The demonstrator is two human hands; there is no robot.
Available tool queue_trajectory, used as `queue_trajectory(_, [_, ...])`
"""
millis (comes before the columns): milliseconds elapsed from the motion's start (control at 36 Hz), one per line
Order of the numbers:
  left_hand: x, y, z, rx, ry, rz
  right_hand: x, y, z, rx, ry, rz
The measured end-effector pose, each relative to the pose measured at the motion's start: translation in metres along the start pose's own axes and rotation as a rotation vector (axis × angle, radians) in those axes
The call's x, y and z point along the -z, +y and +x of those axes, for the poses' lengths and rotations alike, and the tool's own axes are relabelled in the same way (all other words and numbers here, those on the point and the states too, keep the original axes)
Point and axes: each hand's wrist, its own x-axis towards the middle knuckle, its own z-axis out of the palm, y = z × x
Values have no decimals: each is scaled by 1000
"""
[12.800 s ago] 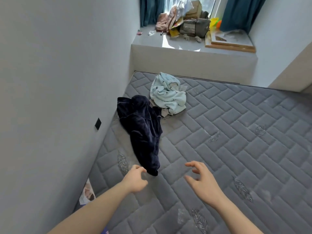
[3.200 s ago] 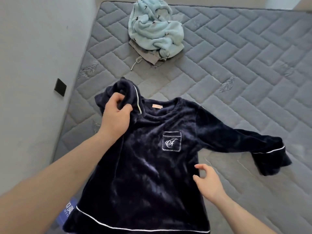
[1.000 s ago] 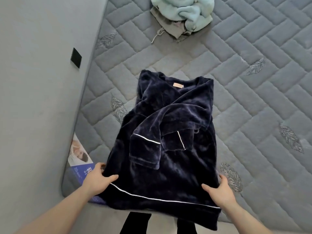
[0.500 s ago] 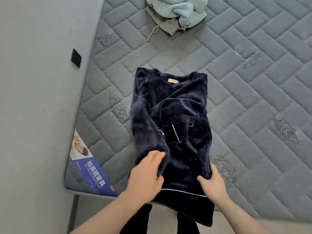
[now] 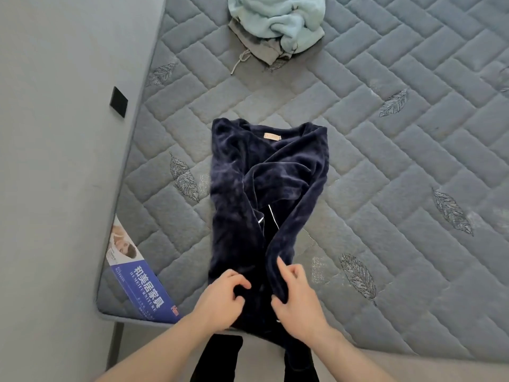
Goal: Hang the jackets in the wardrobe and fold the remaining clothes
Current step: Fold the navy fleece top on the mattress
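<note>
Navy velvet top [image 5: 264, 194] lies on the mattress [image 5: 385, 161] near its front edge, both sides folded inward into a narrow strip. Left hand [image 5: 223, 296] and right hand [image 5: 297, 293] grip the hem, fingers curled round fabric. Light blue garment [image 5: 278, 20] bunched well apart, beyond it.

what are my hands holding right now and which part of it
Both hands grip the navy velvet top near its bottom hem: the left hand on the left folded side, the right hand on the right folded side.
</note>
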Motion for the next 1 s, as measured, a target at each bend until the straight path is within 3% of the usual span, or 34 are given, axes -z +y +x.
queue_trajectory(83, [2, -19, -12, 39, 7, 5, -14, -1, 13, -74, -89, -61])
queue_trajectory(194, [7, -32, -12, 71, 55, -74, -19, 3, 24, -195, -101, 71])
queue_trajectory(361, [65, -10, 42, 82, 408, -284, 32, 7, 55, -258, -107, -35])
queue_trajectory(528, [168, 27, 129, 115, 564, -334, 127, 2, 141, -381, 200, 86])
queue_trajectory(722, [227, 48, 216, 164, 521, -291, 172, -12, 226, -427, 374, 334])
queue_trajectory(1000, [244, 58, 286, 274, 390, -628, 179, -17, 295, -445, 411, 672])
